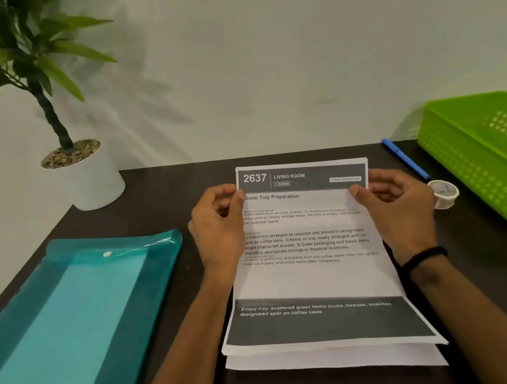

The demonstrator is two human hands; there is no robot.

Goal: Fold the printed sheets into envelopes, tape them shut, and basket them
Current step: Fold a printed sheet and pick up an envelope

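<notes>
So both hands are on the top white printed sheet [310, 249], the one with the dark grey header band reading "2637 LIVING ROOM", lying in the middle of the frame on the dark brown table [160, 185]. The left hand [218, 229] has its grip pinched on the sheet's left edge near the top, thumb over the paper. The right hand [394, 207] is doing the same on the right edge, thumb on top, fingers tucked behind.

Biggest risk I can see: there's more white paper [334, 361] stacked underneath, its edges poking out at the bottom of the frame. If the pinch catches two pages instead of one, you'd end up folding a double, and the envelope comes out fat and crooked. Looks like a good moment to fan the corner first.

Second thing, the sheet is already bowed a bit along its length. Thin printer paper held only near the top will flop, so the first crease could land skewed unless the bottom edge gets lined up.

Also, the small clear tape roll [445, 193] sits just beside the right hand at centre right, with the blue pen [405, 159] behind it. A careless swing of that wrist could knock the roll away.

The lime green perforated plastic basket [482, 159] is at the far right. Nothing looks folded yet, so it's early days.
</notes>
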